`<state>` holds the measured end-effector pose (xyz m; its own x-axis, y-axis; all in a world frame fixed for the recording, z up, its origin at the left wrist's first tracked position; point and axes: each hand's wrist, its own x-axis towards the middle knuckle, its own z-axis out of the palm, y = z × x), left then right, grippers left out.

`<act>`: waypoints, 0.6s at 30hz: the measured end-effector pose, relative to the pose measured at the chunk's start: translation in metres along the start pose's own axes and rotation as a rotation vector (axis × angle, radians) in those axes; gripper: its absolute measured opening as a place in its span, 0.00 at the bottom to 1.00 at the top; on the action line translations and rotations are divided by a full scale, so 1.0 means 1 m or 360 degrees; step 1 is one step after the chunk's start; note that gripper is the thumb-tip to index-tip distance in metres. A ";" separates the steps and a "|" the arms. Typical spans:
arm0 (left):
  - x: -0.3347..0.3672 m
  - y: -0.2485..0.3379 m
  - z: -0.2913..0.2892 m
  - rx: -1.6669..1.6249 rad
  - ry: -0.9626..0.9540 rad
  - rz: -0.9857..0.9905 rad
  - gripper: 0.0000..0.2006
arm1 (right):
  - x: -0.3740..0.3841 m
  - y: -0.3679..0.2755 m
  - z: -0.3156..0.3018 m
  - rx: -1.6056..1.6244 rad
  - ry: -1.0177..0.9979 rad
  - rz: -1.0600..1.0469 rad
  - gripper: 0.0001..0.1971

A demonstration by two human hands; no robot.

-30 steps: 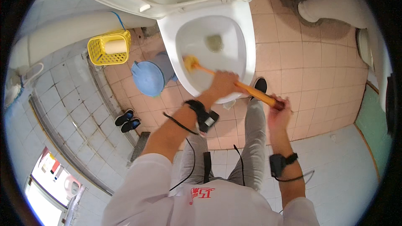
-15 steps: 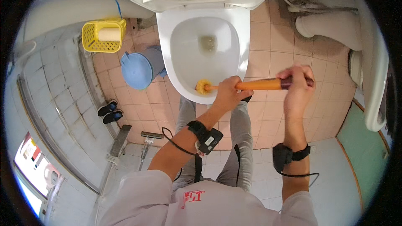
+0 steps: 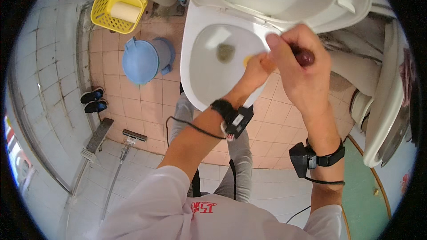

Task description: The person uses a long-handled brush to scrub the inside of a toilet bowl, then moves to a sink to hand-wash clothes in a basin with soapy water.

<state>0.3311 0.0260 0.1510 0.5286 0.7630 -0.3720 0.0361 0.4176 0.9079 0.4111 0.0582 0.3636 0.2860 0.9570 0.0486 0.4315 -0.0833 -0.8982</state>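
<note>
Both my hands are closed around a toilet brush with an orange handle and a dark brown end. My left hand [image 3: 258, 70] grips it low, over the right side of the white toilet bowl [image 3: 186, 62]. Higher up, my right hand [image 3: 303, 73] wraps the brown end of the toilet brush [image 3: 305, 57], which points up toward me. Only a little of the yellow brush head [image 3: 247, 60] shows, by the bowl's right inner wall; my left hand hides the rest. Murky water [image 3: 225, 52] stands at the bowl's bottom.
Behind the bowl the lid and seat [image 3: 347, 6] are raised. To the left are a blue lidded bin [image 3: 140, 62], a yellow basket [image 3: 101, 9] holding a paper roll, dark shoes [image 3: 94, 101], a brush [image 3: 98, 135] and a squeegee [image 3: 134, 136]. A white basin [image 3: 378, 138] stands right.
The brush head has gone from the bowl's front rim to its right side. My right hand has risen, tilting the handle from nearly level to steep. The whole view has shifted and turned.
</note>
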 end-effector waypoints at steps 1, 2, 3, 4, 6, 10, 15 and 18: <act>-0.015 -0.009 -0.003 0.0074 -0.0063 -0.0113 0.17 | -0.010 0.019 0.000 0.0168 0.0059 0.0321 0.12; -0.038 -0.031 -0.013 0.0317 -0.0171 -0.0064 0.19 | -0.018 0.037 -0.001 0.0342 0.0109 0.0638 0.13; -0.058 -0.023 -0.016 0.0496 -0.0240 -0.0183 0.19 | -0.030 0.055 -0.018 0.0418 0.0331 0.0899 0.13; -0.072 -0.014 -0.021 0.0687 -0.0299 -0.0297 0.20 | -0.045 0.070 -0.035 0.0507 0.0554 0.1147 0.14; -0.085 -0.027 -0.021 0.1030 -0.0507 -0.0167 0.18 | -0.103 0.091 -0.054 0.0943 0.0499 0.0863 0.14; -0.092 -0.033 -0.041 0.1703 -0.1068 -0.0178 0.14 | -0.256 0.125 -0.035 0.1289 0.1112 0.1245 0.16; -0.031 -0.046 -0.094 0.2317 -0.1172 0.0556 0.04 | -0.299 0.123 0.081 0.2076 0.1675 0.1503 0.18; 0.000 -0.040 -0.085 0.2386 -0.1198 0.0646 0.01 | -0.277 0.123 0.089 0.2360 0.1646 0.1069 0.15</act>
<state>0.2579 0.0509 0.0983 0.9368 0.1320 -0.3241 0.2756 -0.8489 0.4510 0.3088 -0.1919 0.2007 0.6296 0.3158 -0.7098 -0.7495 0.4875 -0.4479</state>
